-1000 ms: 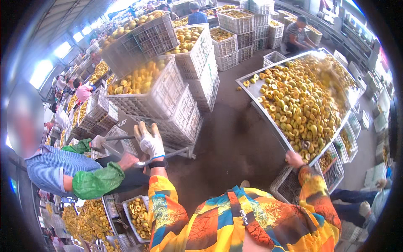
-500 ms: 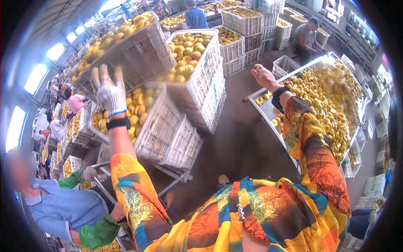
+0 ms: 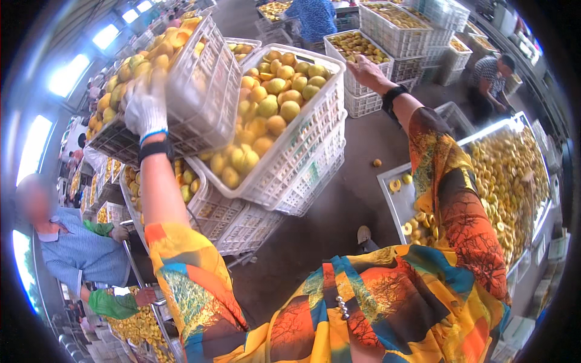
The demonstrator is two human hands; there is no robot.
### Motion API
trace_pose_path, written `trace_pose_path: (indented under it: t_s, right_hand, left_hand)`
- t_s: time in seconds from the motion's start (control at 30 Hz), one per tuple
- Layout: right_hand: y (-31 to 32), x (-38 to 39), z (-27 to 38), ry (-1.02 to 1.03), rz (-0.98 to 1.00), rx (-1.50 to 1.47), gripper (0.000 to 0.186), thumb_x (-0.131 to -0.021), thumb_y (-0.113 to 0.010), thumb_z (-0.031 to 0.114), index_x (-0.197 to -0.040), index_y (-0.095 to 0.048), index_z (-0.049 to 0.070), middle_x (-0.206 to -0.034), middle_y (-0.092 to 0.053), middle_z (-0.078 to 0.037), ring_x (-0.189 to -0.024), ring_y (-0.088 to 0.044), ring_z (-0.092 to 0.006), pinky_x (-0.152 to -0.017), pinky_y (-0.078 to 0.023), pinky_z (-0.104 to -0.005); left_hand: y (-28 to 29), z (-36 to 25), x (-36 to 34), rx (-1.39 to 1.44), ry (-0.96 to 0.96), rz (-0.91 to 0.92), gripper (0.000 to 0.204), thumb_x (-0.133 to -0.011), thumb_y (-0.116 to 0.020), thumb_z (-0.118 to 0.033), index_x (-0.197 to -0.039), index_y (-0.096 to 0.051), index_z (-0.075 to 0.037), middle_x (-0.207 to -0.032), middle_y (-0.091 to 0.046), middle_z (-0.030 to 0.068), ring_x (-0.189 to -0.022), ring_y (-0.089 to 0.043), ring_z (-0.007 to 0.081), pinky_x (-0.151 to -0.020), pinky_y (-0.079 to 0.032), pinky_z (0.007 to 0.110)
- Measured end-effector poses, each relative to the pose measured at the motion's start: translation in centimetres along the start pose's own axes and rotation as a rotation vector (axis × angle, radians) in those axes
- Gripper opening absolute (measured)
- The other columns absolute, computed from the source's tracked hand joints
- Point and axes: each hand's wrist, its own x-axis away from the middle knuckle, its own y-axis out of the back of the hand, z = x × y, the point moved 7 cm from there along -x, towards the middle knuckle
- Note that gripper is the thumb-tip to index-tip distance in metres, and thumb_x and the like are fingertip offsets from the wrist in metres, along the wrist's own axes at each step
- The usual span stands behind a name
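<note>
My left hand (image 3: 145, 109), in a white knit glove, reaches up to the near end of a tilted white plastic crate (image 3: 209, 85) heaped with yellow-green fruit that looks like peaches or apricots. Its fingers are smeared by motion over the crate's rim and fruit. Just right of that crate stands another full white crate (image 3: 302, 154), stacked on others of its kind. My bare right hand (image 3: 368, 74) is stretched out in the air with its fingers extended, holding nothing. It appears in front of a crate of halved fruit (image 3: 358, 45).
At the right, a metal-edged table (image 3: 392, 209) bears a spread of halved fruit. A co-worker (image 3: 91, 242) in blue with green sleeves grips a metal cart rail (image 3: 154, 290) at the left. Another person (image 3: 487, 78) crouches at the far right. One loose fruit (image 3: 377, 163) lies on the floor.
My left hand has gone from the tilted crate's side up to its rim. My right hand has moved up and left, toward the back crate stacks. The whole view has shifted.
</note>
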Motion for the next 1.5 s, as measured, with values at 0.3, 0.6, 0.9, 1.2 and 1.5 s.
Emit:
trace_pose_path:
  t_s: [0.3,0.6,0.9,1.2,1.5]
  right_hand:
    - [-11.6,-11.5,-1.0,0.062,0.415,0.139,0.066,-0.085,-0.039,0.055,-0.113,-0.053,-0.003,-0.113,-0.054,-0.026,-0.108,-0.051,-0.0362,-0.091,-0.039,-0.0406]
    - [-12.1,-13.4,-6.0,0.366,0.47,0.209,0.055,-0.083,-0.049,0.049,-0.112,-0.055,0.003,-0.106,-0.058,-0.019,-0.101,-0.055,-0.0305,-0.086,-0.042,-0.038]
    - [-8.7,-10.0,-2.2,0.14,0.395,0.103,0.046,-0.086,-0.048,0.044,-0.097,-0.06,0.001,-0.096,-0.061,-0.02,-0.091,-0.058,-0.034,-0.079,-0.045,-0.0404]
    - [-9.0,-8.3,-2.7,0.1,0.325,-0.039,0.043,-0.087,-0.046,0.039,-0.085,-0.063,0.0,-0.077,-0.064,-0.018,-0.082,-0.061,-0.0328,-0.074,-0.046,-0.0402]
    - [-6.8,-2.5,-2.2,0.005,0.305,-0.043,0.038,-0.086,-0.047,0.034,-0.084,-0.063,-0.001,-0.082,-0.062,-0.021,-0.082,-0.061,-0.0333,-0.075,-0.048,-0.0414]
  left_hand:
    - [-1.6,-2.8,-0.1,-0.066,0.026,0.16,0.057,-0.084,-0.047,-0.053,-0.119,-0.054,-0.008,-0.121,-0.053,0.0152,-0.11,-0.05,0.0303,-0.093,-0.038,0.035]
    - [-1.3,-6.0,-0.5,0.092,-0.132,0.049,0.052,-0.078,-0.063,-0.044,-0.108,-0.06,-0.002,-0.106,-0.059,0.0167,-0.098,-0.055,0.0293,-0.087,-0.041,0.036]
    - [-1.6,-4.7,-0.5,0.173,-0.026,0.119,0.054,-0.077,-0.065,-0.043,-0.11,-0.06,-0.001,-0.108,-0.059,0.0147,-0.102,-0.054,0.0249,-0.089,-0.04,0.032]
    - [-1.5,-3.1,-0.4,0.25,-0.009,0.17,0.05,-0.079,-0.064,-0.039,-0.112,-0.059,-0.001,-0.115,-0.057,0.0127,-0.107,-0.052,0.0208,-0.094,-0.036,0.03]
    - [-1.9,-1.5,-0.7,0.485,-0.026,0.241,0.046,-0.082,-0.063,-0.029,-0.117,-0.055,0.0,-0.121,-0.054,0.011,-0.114,-0.047,0.0174,-0.099,-0.032,0.03]
